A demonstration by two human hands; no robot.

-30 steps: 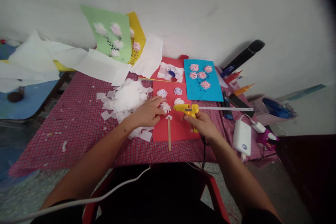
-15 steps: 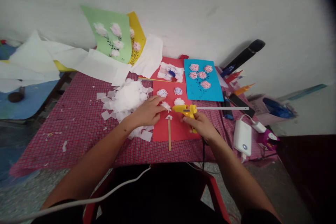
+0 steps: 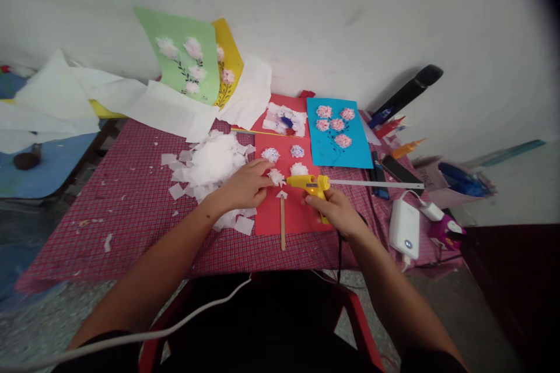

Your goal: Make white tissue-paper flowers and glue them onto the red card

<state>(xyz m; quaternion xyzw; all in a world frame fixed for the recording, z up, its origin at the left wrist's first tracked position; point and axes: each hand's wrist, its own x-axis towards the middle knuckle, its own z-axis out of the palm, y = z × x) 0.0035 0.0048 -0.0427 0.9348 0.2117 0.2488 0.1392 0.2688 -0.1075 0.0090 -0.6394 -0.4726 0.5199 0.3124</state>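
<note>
Yellow glue-gun (image 3: 310,184) in right hand (image 3: 339,210)

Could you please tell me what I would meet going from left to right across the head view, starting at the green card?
Green card, left hand, wooden stick, yellow glue gun, right hand, white power bank, purple block.

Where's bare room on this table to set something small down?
The red sheet is bare low down, either side of the wooden stick. Left of the white paper pile, the tablecloth is open but for small scraps. It's crowded higher on the sheet, with the left hand, paper flowers and yellow glue gun, and around the white power bank.
</note>
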